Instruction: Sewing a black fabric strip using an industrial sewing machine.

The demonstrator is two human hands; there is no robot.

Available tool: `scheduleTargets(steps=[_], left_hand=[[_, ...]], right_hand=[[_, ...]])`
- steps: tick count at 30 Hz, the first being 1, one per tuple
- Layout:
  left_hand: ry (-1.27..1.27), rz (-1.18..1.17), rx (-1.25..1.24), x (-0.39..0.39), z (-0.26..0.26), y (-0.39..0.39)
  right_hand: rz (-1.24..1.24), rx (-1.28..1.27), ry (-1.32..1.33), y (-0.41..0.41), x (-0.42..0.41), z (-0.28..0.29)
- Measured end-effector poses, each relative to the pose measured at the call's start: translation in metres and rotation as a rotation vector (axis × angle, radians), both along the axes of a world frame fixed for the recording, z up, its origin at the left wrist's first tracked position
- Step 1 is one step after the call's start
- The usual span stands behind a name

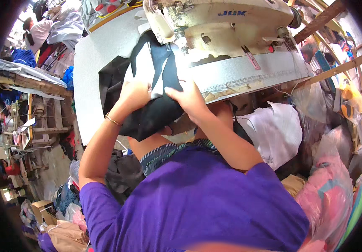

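A black and white fabric piece (165, 108) lies partly on the sewing table (89, 72) and hangs over its front edge towards my lap. My left hand (137, 94) grips it at a white section, fingers curled in. My right hand (188, 96) holds its right side, the thumb laid across the black cloth and the other fingertips lost in glare. The fabric's far end reaches beneath the head of a Juki sewing machine (206, 19). Bright lamp light washes out the area around the needle, so the needle and presser foot cannot be made out.
Pink-handled thread snips (251, 58) lie at the machine's base, right of my hands. A ruler scale (247, 78) runs along the table's front edge. White cloth (272, 132) hangs below at right, near plastic-wrapped pink goods (329, 189). Another person (39, 33) is at far left.
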State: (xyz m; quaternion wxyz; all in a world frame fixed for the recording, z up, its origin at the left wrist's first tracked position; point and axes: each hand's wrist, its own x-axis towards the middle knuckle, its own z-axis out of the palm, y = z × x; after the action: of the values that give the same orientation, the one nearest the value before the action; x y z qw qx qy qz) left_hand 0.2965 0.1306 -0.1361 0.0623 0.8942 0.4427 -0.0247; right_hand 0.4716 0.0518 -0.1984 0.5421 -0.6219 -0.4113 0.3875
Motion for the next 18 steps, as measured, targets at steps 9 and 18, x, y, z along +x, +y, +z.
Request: scheduleTargets(steps=[9, 18], left_hand=[[-0.910, 0.489, -1.159, 0.002, 0.004, -0.018], [-0.432, 0.262, -0.539, 0.012, 0.005, -0.009]], right_hand=[[0.676, -0.332, 0.936, -0.103, 0.024, 0.004], [0.281, 0.691, -0.873, 0.005, 0.028, 0.049]])
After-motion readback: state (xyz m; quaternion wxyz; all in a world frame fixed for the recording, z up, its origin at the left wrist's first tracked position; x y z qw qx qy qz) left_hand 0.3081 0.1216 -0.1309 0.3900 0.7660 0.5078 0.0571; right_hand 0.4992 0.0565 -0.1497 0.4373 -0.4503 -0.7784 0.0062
